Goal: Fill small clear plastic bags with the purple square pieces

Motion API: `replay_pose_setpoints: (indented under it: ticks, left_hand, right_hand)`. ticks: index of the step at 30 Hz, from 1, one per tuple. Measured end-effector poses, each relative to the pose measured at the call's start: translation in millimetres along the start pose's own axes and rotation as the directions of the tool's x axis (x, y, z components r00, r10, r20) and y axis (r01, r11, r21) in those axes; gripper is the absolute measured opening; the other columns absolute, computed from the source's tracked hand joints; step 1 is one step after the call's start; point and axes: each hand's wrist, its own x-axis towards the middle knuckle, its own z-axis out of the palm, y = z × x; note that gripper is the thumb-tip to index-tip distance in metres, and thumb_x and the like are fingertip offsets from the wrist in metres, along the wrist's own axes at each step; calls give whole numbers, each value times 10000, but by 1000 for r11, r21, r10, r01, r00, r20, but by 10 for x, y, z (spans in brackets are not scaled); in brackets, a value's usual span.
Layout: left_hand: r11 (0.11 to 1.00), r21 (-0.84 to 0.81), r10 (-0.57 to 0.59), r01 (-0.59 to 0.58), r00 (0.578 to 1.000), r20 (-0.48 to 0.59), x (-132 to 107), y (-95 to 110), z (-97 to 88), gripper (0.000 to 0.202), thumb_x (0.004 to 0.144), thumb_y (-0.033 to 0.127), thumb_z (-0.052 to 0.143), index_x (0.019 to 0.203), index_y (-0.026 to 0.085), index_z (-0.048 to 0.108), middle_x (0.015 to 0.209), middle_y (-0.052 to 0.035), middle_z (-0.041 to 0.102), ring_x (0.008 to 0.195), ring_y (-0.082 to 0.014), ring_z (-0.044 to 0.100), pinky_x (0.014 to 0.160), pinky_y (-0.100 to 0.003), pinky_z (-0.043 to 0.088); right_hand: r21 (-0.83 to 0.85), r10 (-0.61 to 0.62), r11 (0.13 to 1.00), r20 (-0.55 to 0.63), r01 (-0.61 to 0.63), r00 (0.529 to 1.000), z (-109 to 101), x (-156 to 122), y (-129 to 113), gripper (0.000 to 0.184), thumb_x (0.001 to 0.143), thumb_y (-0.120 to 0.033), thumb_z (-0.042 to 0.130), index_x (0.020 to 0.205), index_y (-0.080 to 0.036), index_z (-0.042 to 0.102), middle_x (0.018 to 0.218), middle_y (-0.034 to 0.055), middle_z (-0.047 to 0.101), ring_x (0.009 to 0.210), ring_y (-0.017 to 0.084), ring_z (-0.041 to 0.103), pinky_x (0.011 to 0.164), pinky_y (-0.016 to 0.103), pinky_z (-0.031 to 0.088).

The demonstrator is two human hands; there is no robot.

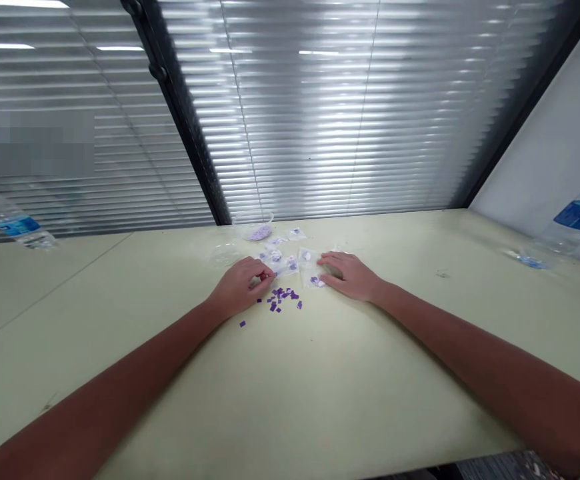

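Purple square chips lie scattered beside clear plastic bags.

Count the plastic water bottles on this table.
2. One water bottle with a blue label is at the far left of the table; the other, also blue-labelled, is at the far right, cut off by the frame. Others may be out of view.

Head view looks forward, down at left hand, right hand.
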Motion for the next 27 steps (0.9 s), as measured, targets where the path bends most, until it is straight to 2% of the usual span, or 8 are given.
replay_pose_setpoints:
  ticks: [6, 9, 11, 13, 15, 18, 22, 27]
  left_hand:
    - [999, 16, 29, -30, 999, 13, -4, -17, 1, 249, 1029, 405, 571, 930, 247, 736, 927, -44, 752, 929, -245, 662, 861, -390, 516]
    - [998, 10, -55, 55, 998, 43, 2, -29, 12, 288, 1021, 470, 597, 1142, 250, 737, 997, -47, 743, 894, -234, 666, 787, -363, 519]
    - [989, 10, -148, 148, 986, 70, 8, -39, 24, 431, 1008, 514, 614, 1337, 244, 682, 1010, -41, 725, 798, -209, 648, 694, -337, 498]
    - [978, 25, -210, 209, 974, 82, 11, -48, 33, 490, 1006, 531, 606, 1395, 239, 665, 960, -32, 701, 740, -201, 626, 638, -327, 468]
    - [975, 39, -222, 220, 972, 75, 11, -52, 33, 438, 1010, 516, 590, 1332, 245, 711, 888, -27, 676, 753, -216, 624, 635, -330, 456]
    - [984, 40, -178, 176, 982, 60, 4, -57, 24, 325, 1016, 455, 574, 1192, 261, 765, 854, -32, 666, 827, -240, 633, 714, -353, 483]
    - [991, 42, -132, 131, 991, 36, -2, -83, 32, 275, 1019, 425, 570, 1101, 257, 772, 965, -59, 693, 959, -267, 641, 835, -397, 514]
    - [997, -2, -74, 74, 997, 29, -12, -60, 25, 272, 1034, 456, 588, 1111, 255, 756, 1082, -74, 714, 1036, -276, 650, 906, -414, 530]
  right_hand:
    - [11, 3, 1000, 3, -3, 1000, -4, -2, -13, 464, 1070, -523, 529, 1453, -294, 655, 1614, 73, 606, 1553, 326, 494, 1293, 592, 376]
    - [13, -3, 1000, -8, 4, 1000, 1, -5, -8, 456, 1067, -521, 536, 1442, -294, 663, 1601, 74, 618, 1542, 327, 507, 1280, 587, 396]
    - [12, -6, 1000, -9, 6, 1000, -3, -8, -8, 458, 1068, -521, 535, 1444, -293, 663, 1602, 75, 618, 1544, 327, 505, 1284, 586, 391]
    - [12, -1, 1000, -6, 1, 1000, -10, -13, -11, 462, 1071, -526, 528, 1448, -296, 660, 1612, 72, 608, 1549, 329, 498, 1293, 590, 377]
    - [12, 5, 1000, -2, -5, 1000, -15, -15, -17, 462, 1073, -531, 523, 1449, -300, 659, 1617, 68, 603, 1549, 329, 499, 1295, 592, 372]
    - [6, 5, 1000, 0, -5, 1000, -7, -12, -20, 465, 1071, -532, 529, 1448, -293, 659, 1608, 70, 612, 1542, 324, 507, 1286, 587, 386]
    - [7, 1, 1000, -10, -1, 1000, 8, -10, -12, 465, 1071, -532, 536, 1447, -291, 662, 1602, 76, 617, 1536, 324, 513, 1287, 589, 383]
    - [11, 0, 1000, -10, 0, 1000, -3, -19, -11, 458, 1070, -530, 536, 1446, -300, 662, 1602, 72, 616, 1539, 323, 509, 1284, 589, 386]
